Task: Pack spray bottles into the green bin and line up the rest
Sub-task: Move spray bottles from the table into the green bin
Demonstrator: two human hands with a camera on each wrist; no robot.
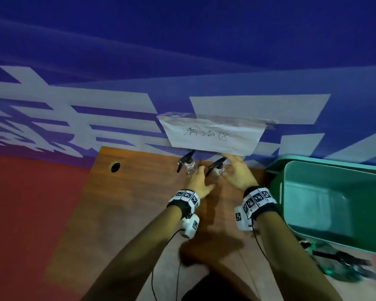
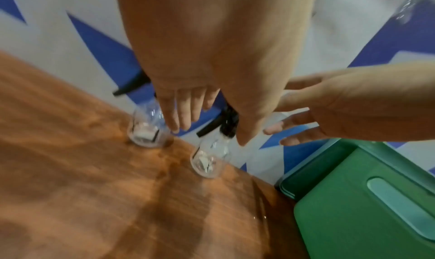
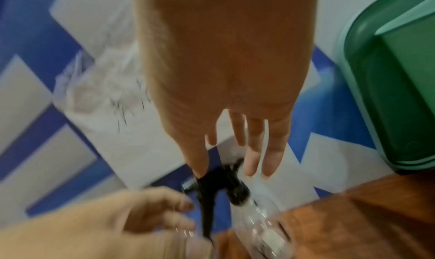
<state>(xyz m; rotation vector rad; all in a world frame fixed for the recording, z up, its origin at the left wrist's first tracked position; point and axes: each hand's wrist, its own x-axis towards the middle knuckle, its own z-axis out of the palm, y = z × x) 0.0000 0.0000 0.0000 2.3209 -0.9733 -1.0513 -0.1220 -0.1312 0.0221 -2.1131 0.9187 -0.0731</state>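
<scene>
Wood-grain brown, the desk (image 1: 122,203) carries two clear spray bottles with black trigger heads, both upright along its far edge, close under the blue and white banner (image 1: 74,118). The left spray bottle (image 1: 188,166) stands nearest my left hand (image 1: 199,183), whose fingers are stretched out straight and loosely apart; in the left wrist view their tips come down just beside that bottle's shoulder, and whether they touch it I cannot tell. Just to its right stands the right spray bottle (image 1: 217,169), between my two hands. My right hand (image 1: 239,172) reaches to its right side with fingers spread and straight, gripping nothing; blur hides any contact. A white paper note (image 1: 213,135) with handwritten characters is taped to the banner above the bottles. Off the desk's right edge sits the green bin (image 1: 289,187), with no bottle visible inside it.
</scene>
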